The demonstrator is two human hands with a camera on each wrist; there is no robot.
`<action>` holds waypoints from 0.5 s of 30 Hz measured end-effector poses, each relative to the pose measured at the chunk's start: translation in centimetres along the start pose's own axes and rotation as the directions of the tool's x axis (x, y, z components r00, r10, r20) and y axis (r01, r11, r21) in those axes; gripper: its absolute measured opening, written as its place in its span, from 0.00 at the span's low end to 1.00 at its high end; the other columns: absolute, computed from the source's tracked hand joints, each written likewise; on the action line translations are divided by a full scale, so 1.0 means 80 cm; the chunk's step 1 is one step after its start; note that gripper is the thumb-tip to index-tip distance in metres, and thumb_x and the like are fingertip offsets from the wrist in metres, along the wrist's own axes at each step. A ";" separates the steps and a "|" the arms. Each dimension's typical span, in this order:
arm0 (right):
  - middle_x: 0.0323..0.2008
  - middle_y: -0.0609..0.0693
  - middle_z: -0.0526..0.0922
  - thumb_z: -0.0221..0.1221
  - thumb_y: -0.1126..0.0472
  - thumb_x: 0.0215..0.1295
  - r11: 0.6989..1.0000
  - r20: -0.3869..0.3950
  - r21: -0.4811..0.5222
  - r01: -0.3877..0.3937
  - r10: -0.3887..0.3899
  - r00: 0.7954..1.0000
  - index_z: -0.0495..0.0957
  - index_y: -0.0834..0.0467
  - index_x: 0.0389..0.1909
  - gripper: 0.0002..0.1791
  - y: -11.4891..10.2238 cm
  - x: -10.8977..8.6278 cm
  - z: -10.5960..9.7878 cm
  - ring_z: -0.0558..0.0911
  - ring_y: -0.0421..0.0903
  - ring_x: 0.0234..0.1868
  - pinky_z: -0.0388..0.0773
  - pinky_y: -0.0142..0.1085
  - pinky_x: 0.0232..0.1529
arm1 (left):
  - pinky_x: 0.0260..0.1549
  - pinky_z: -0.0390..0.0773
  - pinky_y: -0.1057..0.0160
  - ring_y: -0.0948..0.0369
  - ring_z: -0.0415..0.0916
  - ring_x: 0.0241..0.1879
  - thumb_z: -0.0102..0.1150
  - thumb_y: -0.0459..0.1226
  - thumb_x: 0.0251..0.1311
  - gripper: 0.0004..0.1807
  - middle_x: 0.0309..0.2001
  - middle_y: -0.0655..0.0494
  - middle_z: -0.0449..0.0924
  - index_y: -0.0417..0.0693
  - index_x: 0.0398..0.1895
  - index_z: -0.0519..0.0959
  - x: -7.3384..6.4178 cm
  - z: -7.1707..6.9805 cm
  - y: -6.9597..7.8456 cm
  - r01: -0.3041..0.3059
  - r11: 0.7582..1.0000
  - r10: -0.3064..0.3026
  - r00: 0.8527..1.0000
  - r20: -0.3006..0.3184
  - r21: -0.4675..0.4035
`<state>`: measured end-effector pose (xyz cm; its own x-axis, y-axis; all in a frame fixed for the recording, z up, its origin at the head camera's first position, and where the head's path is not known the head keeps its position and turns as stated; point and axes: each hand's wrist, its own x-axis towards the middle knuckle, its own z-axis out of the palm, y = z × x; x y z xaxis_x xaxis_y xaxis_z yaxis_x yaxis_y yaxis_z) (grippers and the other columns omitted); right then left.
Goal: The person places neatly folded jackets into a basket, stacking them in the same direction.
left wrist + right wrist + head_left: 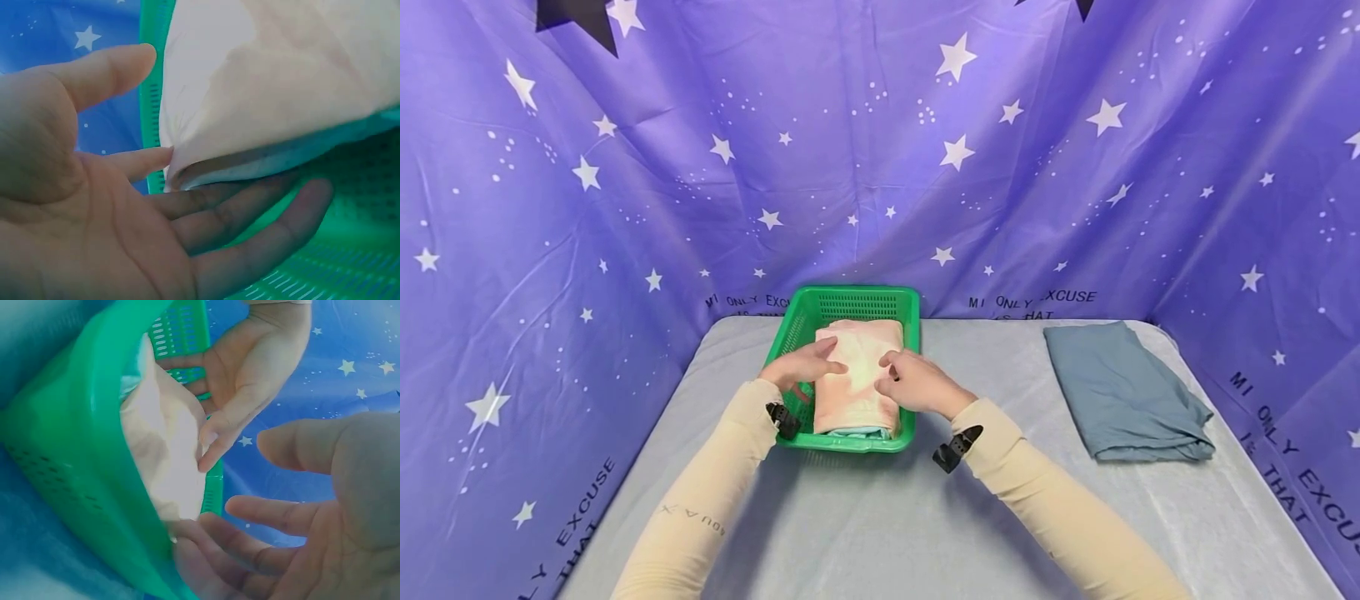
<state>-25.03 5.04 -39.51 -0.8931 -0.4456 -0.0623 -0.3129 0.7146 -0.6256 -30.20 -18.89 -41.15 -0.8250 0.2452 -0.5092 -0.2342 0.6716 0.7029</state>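
A folded pale pink cloth (859, 387) lies in a green plastic basket (850, 445), with a teal layer (868, 432) showing under its near end. My left hand (801, 367) is at the cloth's left side, thumb apart from the other fingers. In the left wrist view, that hand's lower fingers (275, 225) reach down between the cloth and the basket wall, partly beneath the cloth's edge. On the opposite side, my right hand (921, 385) is over the basket's right rim, its fingertips (194, 550) right at the cloth's edge. Neither hand grips the cloth.
On the right of the grey-covered table (880, 525) lies a folded blue-grey cloth (1127, 392). Purple curtains (880, 167) with stars hang behind the table and along both sides. A black strap (955, 450) is on the right wrist, another on the left.
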 end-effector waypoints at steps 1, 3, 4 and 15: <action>0.50 0.57 0.83 0.58 0.55 0.71 0.999 -0.016 -0.027 0.017 -0.017 1.000 0.76 0.63 0.63 0.25 0.001 0.001 0.002 0.81 0.52 0.52 0.78 0.49 0.57 | 0.49 0.81 0.36 0.37 0.55 0.77 0.56 0.49 0.72 0.47 0.85 0.54 0.40 0.60 0.85 0.40 -0.001 0.000 0.001 -0.003 1.000 0.003 1.000 -0.016 0.028; 0.50 0.56 0.82 0.59 0.56 0.70 0.994 -0.044 -0.090 0.061 -0.065 0.997 0.77 0.62 0.62 0.23 0.006 0.005 0.007 0.79 0.53 0.53 0.77 0.49 0.58 | 0.48 0.81 0.36 0.39 0.62 0.74 0.55 0.49 0.73 0.44 0.84 0.52 0.46 0.57 0.84 0.44 -0.005 0.001 0.004 -0.011 0.994 0.019 0.998 -0.067 0.108; 0.50 0.56 0.82 0.59 0.57 0.70 0.988 -0.056 -0.126 0.085 -0.093 0.994 0.78 0.62 0.62 0.23 0.010 0.007 0.010 0.78 0.54 0.53 0.76 0.50 0.59 | 0.50 0.81 0.37 0.39 0.64 0.73 0.55 0.48 0.73 0.43 0.83 0.50 0.50 0.54 0.84 0.47 -0.006 0.001 0.006 -0.025 0.984 0.043 0.994 -0.097 0.176; 0.72 0.59 0.71 0.63 0.56 0.67 0.908 -0.032 -0.378 0.179 -0.207 0.978 0.76 0.57 0.66 0.27 0.039 0.034 0.029 0.69 0.61 0.73 0.59 0.57 0.76 | 0.71 0.66 0.40 0.41 0.63 0.73 0.62 0.40 0.68 0.27 0.71 0.43 0.72 0.48 0.70 0.75 -0.003 0.012 0.017 -0.070 0.797 0.292 0.914 -0.281 0.600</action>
<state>-27.69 4.82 -43.40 -0.8190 -0.5661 0.0932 -0.5667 0.7728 -0.2856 -29.84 -17.34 -40.53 -0.9671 0.2238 -0.1207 0.1797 0.9374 0.2982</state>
